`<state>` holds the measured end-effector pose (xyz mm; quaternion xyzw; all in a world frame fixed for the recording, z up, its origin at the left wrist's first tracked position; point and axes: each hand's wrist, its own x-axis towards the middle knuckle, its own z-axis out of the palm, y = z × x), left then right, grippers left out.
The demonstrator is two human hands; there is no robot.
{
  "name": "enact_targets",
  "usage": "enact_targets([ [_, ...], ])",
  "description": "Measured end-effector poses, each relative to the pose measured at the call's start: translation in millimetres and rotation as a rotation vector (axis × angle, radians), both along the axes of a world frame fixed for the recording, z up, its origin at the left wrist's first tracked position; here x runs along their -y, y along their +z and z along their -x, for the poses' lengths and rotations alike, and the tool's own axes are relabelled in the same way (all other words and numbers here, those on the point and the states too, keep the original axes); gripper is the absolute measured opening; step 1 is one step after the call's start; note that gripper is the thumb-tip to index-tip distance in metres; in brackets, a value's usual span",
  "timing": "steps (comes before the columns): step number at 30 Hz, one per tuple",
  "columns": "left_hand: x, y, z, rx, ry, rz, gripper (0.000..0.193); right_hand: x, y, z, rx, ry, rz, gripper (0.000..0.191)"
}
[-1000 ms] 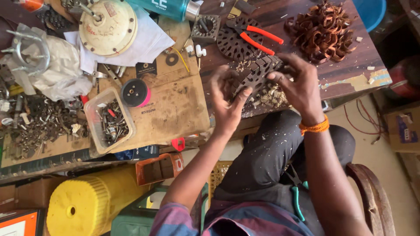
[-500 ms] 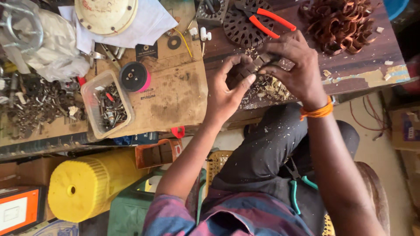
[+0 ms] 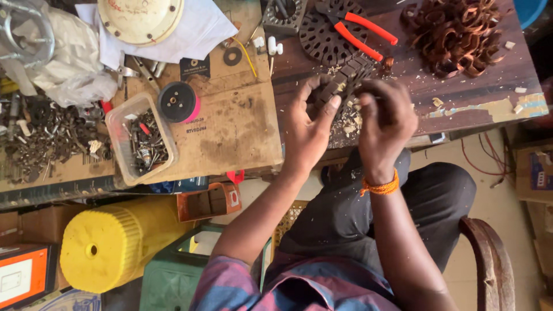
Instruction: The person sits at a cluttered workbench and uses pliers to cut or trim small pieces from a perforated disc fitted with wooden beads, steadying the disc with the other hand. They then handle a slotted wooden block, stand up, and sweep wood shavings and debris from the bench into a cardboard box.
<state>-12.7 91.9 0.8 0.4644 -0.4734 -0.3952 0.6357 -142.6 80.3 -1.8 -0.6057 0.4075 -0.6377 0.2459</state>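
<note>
Two hands, left hand (image 3: 305, 129) and right hand (image 3: 385, 118), each grip closed on dark slotted metal stator (image 3: 341, 80), gritty wooden bench (image 3: 472, 103).

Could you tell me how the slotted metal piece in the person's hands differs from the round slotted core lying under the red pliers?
The slotted metal piece is gripped by the left hand and right hand at the bench edge; the round slotted core lies flat, farther back, untouched. The held piece is mostly hidden by fingers, while the core's ring of slots shows plainly. Red-handled pliers rest on the core only. Both are dark, slotted metal.
</note>
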Motion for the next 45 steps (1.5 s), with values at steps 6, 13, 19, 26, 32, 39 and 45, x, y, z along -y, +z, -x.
enact_targets([
  [6, -7.6, 5.2, 13.8, -0.082, 0.041, 0.011, 0.025, -4.1, 18.7, -6.6, -0.079, 0.002, 0.007, 0.018],
  [13, -12.4, 9.0, 17.1, 0.035, 0.094, 0.029, 0.024, -6.4, 31.2, -7.0, -0.170, -0.046, 0.029, 0.015],
  [19, -10.2, 14.5, 15.1, 0.033, 0.056, 0.023, 0.027, -3.0, 29.5, -3.2, -0.150, -0.043, -0.049, 0.015],
  [26, -9.1, 19.3, 21.7, -0.102, 0.006, -0.035, 0.052, -5.0, 27.4, 14.4, -0.071, 0.016, 0.005, 0.029],
  [32, -8.0, 23.4, 24.2, -0.127, -0.006, 0.012, 0.073, 0.7, 26.3, 19.2, -0.255, -0.053, 0.030, 0.026],
  [39, -10.5, 26.6, 26.6, -0.185, 0.008, -0.025, 0.087, 10.3, 26.9, 17.2, -0.376, -0.077, 0.194, 0.022],
  [45, -10.0, 30.8, 24.4, -0.083, 0.047, -0.041, 0.088, 14.4, 29.6, 19.8, -0.401, -0.002, 0.160, 0.018],
])
